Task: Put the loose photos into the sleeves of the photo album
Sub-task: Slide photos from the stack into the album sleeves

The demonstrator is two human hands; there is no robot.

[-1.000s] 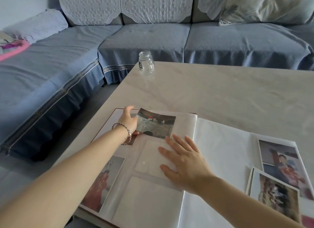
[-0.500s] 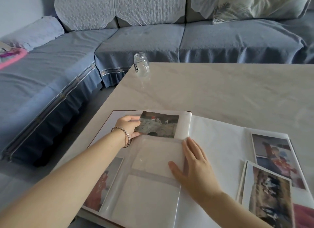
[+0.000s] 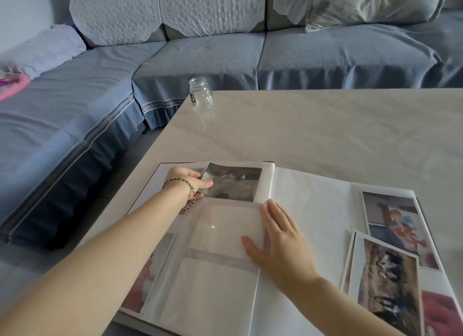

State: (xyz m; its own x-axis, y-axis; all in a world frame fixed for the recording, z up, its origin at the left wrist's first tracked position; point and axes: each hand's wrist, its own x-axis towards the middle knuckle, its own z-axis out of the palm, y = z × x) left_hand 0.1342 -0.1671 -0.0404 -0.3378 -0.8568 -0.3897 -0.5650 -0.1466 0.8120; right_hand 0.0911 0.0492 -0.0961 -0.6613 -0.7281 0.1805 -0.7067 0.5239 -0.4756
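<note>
Well, I saw the blue-covered sofa point(image 3: 200, 60) filling the far side and the left, with the pale table point(image 3: 325, 130) in front of it. The album point(image 3: 313, 210) lay open on the table's near part, its left cover close to the table's left edge. Its pages were white and glossy, and the left page carried clear sleeves. Loose photos point(image 3: 388, 280) overlapped at the right page's outer edge, the top one showing dark animals on brown ground. One photo point(image 3: 233, 182), a grey stone scene with small white figures, sat at the left page's top sleeve. I could not tell how far in it was. The left hand point(image 3: 185, 179) pinched its left edge, thumb on top. The right hand point(image 3: 283, 238) lay flat with straight fingers, pressing the page's right edge beside the spine. A glass jar point(image 3: 200, 95) stood near the table's far left corner, and a broad stretch of tabletop lay between it and the album.
</note>
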